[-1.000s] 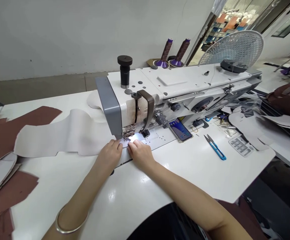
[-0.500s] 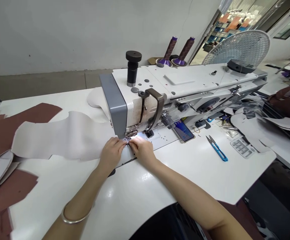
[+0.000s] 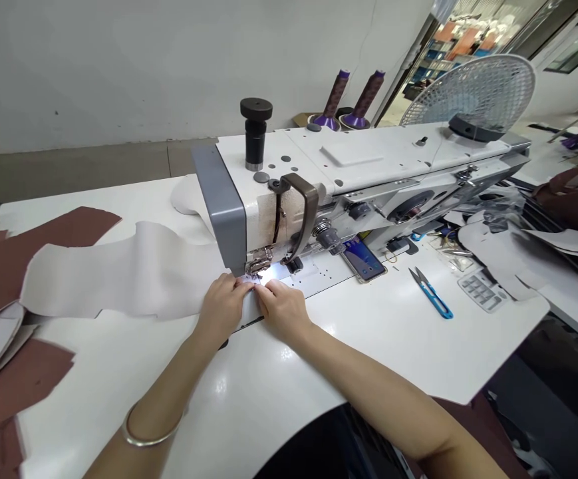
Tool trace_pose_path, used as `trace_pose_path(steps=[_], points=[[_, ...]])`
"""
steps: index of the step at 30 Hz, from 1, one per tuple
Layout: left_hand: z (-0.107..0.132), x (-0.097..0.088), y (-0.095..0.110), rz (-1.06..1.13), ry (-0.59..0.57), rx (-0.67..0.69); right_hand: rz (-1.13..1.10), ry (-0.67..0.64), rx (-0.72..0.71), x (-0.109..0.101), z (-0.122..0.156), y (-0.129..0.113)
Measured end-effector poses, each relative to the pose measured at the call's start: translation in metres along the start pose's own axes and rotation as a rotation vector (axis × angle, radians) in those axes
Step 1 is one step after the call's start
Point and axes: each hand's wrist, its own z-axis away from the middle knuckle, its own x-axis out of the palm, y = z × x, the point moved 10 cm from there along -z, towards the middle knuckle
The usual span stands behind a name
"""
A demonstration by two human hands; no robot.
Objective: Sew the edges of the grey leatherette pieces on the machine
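A long pale grey fabric panel [image 3: 114,279] lies on the table and runs under the head of a white sewing machine [image 3: 289,156]. My left hand [image 3: 221,306] is closed at the panel's right end, fingers bent and thumb pointing toward the needle area. Close beside it, my right hand [image 3: 283,307] is closed too, its fingertips pinched just in front of the lit presser foot [image 3: 257,267]. What lies between the right fingertips is too small and too covered to make out. The two hands' fingertips nearly meet.
Brown and white cut pieces [image 3: 14,286] are piled at the left. Right of the machine head lie a phone [image 3: 364,259] and blue thread snips [image 3: 432,293]. Two brown thread cones [image 3: 337,93] and a fan [image 3: 473,90] stand behind.
My right hand's fingers have drawn slightly back from the presser foot, toward me. My left hand and the pale panel stay almost in place; the view has shifted a little.
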Motion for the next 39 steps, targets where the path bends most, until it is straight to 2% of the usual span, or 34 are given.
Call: trace_pose_path(steps=[11,18,27,32,34,36,39], points=[[0.001,0.003,-0.007,0.087,0.001,-0.042,0.047,-0.063,-0.033,0.008,-0.003,-0.003],[-0.003,0.002,-0.008,0.043,0.021,-0.046,0.063,-0.103,-0.002,0.008,-0.003,-0.003],[-0.005,0.001,-0.008,-0.031,0.041,-0.024,0.069,-0.093,0.005,0.008,-0.003,-0.002],[-0.005,-0.005,-0.004,-0.163,-0.005,0.009,0.064,-0.096,-0.008,0.007,-0.003,-0.003],[-0.004,-0.012,-0.012,-0.252,-0.025,0.013,0.057,-0.108,-0.006,0.007,-0.004,-0.003],[-0.001,-0.029,-0.033,-0.344,-0.017,-0.035,0.045,-0.121,-0.006,0.007,-0.004,-0.003],[0.008,-0.079,-0.079,-0.451,0.043,-0.180,0.021,-0.127,-0.026,0.008,-0.004,-0.004]])
